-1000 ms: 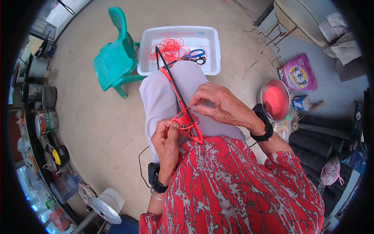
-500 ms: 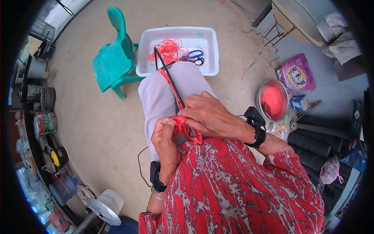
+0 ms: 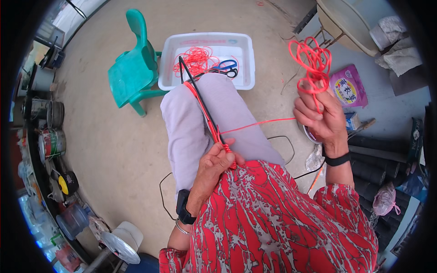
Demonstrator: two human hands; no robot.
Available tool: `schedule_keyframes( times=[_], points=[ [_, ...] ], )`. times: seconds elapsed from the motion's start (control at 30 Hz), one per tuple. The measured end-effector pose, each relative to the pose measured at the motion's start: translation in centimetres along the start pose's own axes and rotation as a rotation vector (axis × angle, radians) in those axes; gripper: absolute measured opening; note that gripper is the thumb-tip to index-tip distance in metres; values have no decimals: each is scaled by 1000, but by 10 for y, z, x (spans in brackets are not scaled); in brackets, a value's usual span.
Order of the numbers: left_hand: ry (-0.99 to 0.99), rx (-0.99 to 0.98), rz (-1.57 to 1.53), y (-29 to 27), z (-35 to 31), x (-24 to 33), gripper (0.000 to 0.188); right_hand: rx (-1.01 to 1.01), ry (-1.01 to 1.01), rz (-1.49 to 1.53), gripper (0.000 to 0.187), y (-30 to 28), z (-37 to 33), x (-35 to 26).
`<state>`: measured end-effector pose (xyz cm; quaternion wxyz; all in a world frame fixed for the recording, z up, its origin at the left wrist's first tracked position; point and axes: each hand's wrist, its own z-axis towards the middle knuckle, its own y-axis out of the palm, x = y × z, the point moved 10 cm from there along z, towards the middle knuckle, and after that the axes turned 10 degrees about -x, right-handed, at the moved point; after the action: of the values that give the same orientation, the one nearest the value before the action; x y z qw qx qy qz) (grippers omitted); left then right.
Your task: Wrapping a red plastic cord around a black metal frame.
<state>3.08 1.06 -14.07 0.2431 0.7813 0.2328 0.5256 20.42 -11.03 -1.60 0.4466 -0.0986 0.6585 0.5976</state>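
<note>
Fabric (image 3: 273, 218) in red and grey, the person's patterned top, lies nearest. Just beyond it, the left hand (image 3: 216, 160) has its grip closed around the near end of a slim black frame (image 3: 195, 82), where red cord is wound in tight coils (image 3: 227, 149). The right hand (image 3: 321, 113), raised well out to the right with a black band (image 3: 337, 160) at its wrist, has its grip closed on a loose, looped bundle of red cord (image 3: 314, 61). A single red strand (image 3: 259, 123) stretches from the frame toward that hand. The frame slants away over grey trousers (image 3: 227, 104), its tip showing in front of a white tub (image 3: 249, 77). In the tub lie a red cord tangle (image 3: 195, 59) and scissors (image 3: 226, 66) with blue and black handles. Beside it stands a green chair (image 3: 132, 75).
</note>
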Motion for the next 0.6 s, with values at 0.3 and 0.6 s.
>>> schedule_keyframes(
  times=[0.3, 0.6],
  points=[
    [199, 95, -156, -1, 5, 10, 57, 52, -132, 79, 12, 30, -71, -41],
    [109, 252, -102, -13, -6, -2, 25, 610, -421, -587, 45, -29, -180, -107]
  ],
)
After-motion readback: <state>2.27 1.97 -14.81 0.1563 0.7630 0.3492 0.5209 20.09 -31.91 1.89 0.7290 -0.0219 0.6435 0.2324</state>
